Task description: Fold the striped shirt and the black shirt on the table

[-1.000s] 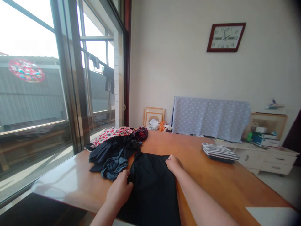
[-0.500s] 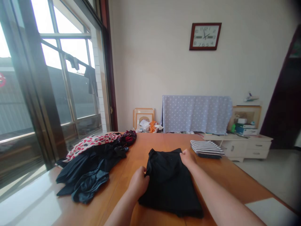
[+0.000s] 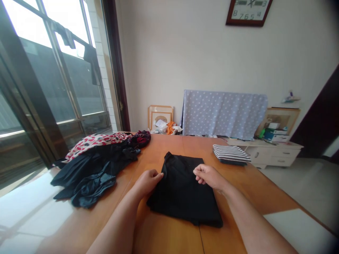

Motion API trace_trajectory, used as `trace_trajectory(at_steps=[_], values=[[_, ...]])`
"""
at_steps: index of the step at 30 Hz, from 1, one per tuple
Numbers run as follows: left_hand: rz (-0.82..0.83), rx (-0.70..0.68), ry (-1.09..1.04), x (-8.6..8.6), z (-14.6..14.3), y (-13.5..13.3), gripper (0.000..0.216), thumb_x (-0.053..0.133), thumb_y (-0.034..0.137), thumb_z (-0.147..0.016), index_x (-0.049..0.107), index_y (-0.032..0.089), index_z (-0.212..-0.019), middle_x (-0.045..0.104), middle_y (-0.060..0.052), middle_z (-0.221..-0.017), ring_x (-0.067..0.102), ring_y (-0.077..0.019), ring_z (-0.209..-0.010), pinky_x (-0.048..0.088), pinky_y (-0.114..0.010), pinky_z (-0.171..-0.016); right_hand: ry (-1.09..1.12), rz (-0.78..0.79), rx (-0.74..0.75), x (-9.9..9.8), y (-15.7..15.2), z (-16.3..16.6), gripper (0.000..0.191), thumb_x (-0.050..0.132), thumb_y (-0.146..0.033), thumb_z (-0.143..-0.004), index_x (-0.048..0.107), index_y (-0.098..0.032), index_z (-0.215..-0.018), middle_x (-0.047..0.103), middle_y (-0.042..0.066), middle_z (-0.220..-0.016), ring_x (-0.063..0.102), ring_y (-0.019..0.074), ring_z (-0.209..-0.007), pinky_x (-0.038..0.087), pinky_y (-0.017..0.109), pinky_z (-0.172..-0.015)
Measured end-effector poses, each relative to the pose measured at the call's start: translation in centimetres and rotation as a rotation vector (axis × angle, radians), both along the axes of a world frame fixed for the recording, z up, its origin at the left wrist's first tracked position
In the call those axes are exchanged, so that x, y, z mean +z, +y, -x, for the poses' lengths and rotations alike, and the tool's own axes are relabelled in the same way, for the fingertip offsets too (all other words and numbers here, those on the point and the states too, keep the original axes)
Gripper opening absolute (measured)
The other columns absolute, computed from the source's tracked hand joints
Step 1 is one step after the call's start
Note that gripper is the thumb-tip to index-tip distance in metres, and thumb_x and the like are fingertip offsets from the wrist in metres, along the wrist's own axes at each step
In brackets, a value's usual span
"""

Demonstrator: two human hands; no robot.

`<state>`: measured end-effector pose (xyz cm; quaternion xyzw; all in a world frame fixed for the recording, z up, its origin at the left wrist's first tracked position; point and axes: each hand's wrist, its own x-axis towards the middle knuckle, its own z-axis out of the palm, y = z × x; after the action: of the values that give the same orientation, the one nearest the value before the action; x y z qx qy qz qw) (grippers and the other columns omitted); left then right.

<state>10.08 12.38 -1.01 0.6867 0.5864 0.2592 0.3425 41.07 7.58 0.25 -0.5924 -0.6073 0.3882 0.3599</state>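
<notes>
A black garment [image 3: 182, 190] lies folded flat on the orange wooden table [image 3: 169, 236], straight in front of me. My left hand [image 3: 148, 180] rests on its left edge with the fingers curled and pinched on the cloth. My right hand [image 3: 209, 175] lies on the garment's right side, fingers bent in a loose fist over the fabric. A pile of dark and red-and-white spotted clothes [image 3: 95, 162] sits on the table to the left. A folded black-and-white striped garment [image 3: 231, 154] lies at the far right of the table.
Tall windows [image 3: 53, 70] run along the left. A blue dotted cloth [image 3: 224, 113] covers something against the back wall, beside picture frames [image 3: 160, 116] and a low white cabinet [image 3: 275, 155]. A clock [image 3: 249, 12] hangs on the wall.
My view swung from the window toward the room. The black garment came away from the pile to the table's middle. My right hand drew back from its far corner toward me.
</notes>
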Motion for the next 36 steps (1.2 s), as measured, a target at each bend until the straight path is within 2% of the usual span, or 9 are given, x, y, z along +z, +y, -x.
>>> trace_trajectory(at_steps=[4,6,9,15,20,23,28,33,36], values=[[-0.105,-0.080,0.022,-0.1,-0.5,-0.4,0.027,0.065,0.046,-0.076,0.061,0.019,-0.076,0.057,0.003,-0.062,0.051,-0.0131,-0.061,0.033,-0.022,-0.052,-0.018,0.073,0.119,-0.3,-1.0,0.3,0.032,0.061,-0.049,-0.085,0.061,-0.017,-0.092,0.067,0.002,-0.074,0.060,0.0110,-0.060,0.046,0.022,-0.058],[-0.198,-0.119,-0.001,-0.1,-1.0,-0.1,0.024,0.061,0.043,-0.080,0.060,0.019,-0.077,0.056,0.003,-0.066,0.050,-0.0122,-0.063,0.034,-0.022,-0.055,-0.012,0.084,0.153,-0.2,-1.3,0.0,0.033,0.061,-0.049,-0.084,0.061,-0.017,-0.093,0.066,0.001,-0.074,0.060,0.0108,-0.060,0.046,0.022,-0.058],[-0.295,-0.094,0.012,-0.3,-1.3,0.3,0.023,0.054,0.042,-0.086,0.057,0.020,-0.079,0.055,0.003,-0.069,0.049,-0.0121,-0.064,0.034,-0.023,-0.056,-0.002,0.089,0.203,0.4,-2.0,-0.4,0.033,0.062,-0.049,-0.084,0.061,-0.017,-0.093,0.066,0.001,-0.074,0.060,0.0110,-0.062,0.047,0.022,-0.059],[-0.214,-0.055,0.133,-0.9,-0.9,0.2,0.022,0.053,0.041,-0.086,0.059,0.020,-0.086,0.061,0.001,-0.071,0.054,-0.0147,-0.065,0.033,-0.024,-0.056,0.010,0.183,0.458,2.0,-3.8,0.4,0.028,0.068,-0.042,-0.081,0.065,-0.016,-0.091,0.062,-0.001,-0.071,0.061,0.0109,-0.065,0.049,0.021,-0.059],[-0.171,-0.044,0.244,-0.7,-0.7,-0.3,0.022,0.061,0.037,-0.079,0.060,0.023,-0.096,0.063,0.002,-0.073,0.056,-0.0152,-0.065,0.031,-0.024,-0.056,-0.115,0.321,0.626,1.6,-4.3,1.9,0.022,0.072,-0.033,-0.075,0.068,-0.017,-0.090,0.062,-0.004,-0.065,0.057,0.0076,-0.054,0.044,0.016,-0.049],[-0.149,-0.006,0.262,-0.1,-1.0,-0.3,0.020,0.061,0.035,-0.078,0.060,0.022,-0.093,0.063,0.002,-0.072,0.056,-0.0150,-0.065,0.032,-0.024,-0.056,-0.169,0.323,0.631,1.0,-4.0,2.1,0.024,0.074,-0.030,-0.073,0.070,-0.018,-0.094,0.061,-0.006,-0.061,0.055,0.0069,-0.050,0.039,0.014,-0.045],[-0.211,0.054,0.291,1.5,-1.1,0.7,0.015,0.055,0.036,-0.082,0.058,0.021,-0.082,0.060,0.002,-0.066,0.053,-0.0147,-0.061,0.030,-0.024,-0.055,-0.086,0.343,0.672,0.3,-3.4,1.7,0.030,0.076,-0.030,-0.072,0.069,-0.019,-0.099,0.062,-0.006,-0.061,0.058,0.0077,-0.050,0.042,0.014,-0.045],[-0.274,0.069,0.333,3.6,-0.9,3.2,0.018,0.054,0.035,-0.083,0.057,0.020,-0.072,0.061,0.000,-0.067,0.052,-0.0142,-0.061,0.028,-0.025,-0.054,-0.028,0.350,0.668,-0.4,-3.0,1.5,0.034,0.076,-0.031,-0.072,0.069,-0.019,-0.104,0.062,-0.006,-0.060,0.060,0.0090,-0.049,0.044,0.015,-0.045],[-0.267,0.084,0.314,4.5,-2.0,4.9,0.017,0.057,0.034,-0.082,0.060,0.020,-0.073,0.062,-0.001,-0.068,0.053,-0.0149,-0.064,0.030,-0.025,-0.056,0.008,0.337,0.665,-0.8,-2.8,1.4,0.037,0.076,-0.031,-0.072,0.068,-0.019,-0.106,0.063,-0.005,-0.061,0.060,0.0092,-0.048,0.044,0.015,-0.043]])
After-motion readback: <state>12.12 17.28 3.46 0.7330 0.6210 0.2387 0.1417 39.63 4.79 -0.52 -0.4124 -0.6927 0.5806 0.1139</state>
